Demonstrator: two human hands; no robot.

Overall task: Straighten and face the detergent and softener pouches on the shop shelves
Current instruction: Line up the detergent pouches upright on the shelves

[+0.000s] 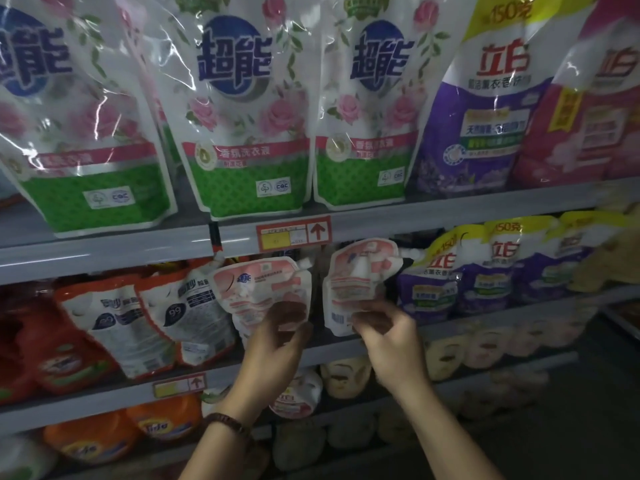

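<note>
Gripping the left pink pouch by its lower edge with the left hand, and pinching the right pink pouch by its lower edge with the right hand. Holding both upright, slightly apart, in front of the middle shelf, possibly lifted off it; hard to tell in the dim light. Working between orange-and-white pouches and purple pouches, beneath 3 large rose-printed pouches.

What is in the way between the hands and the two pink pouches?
Nothing visible. The left hand pinches the left pink pouch at its lower edge, and the right hand grips the right pink pouch the same way.
</note>
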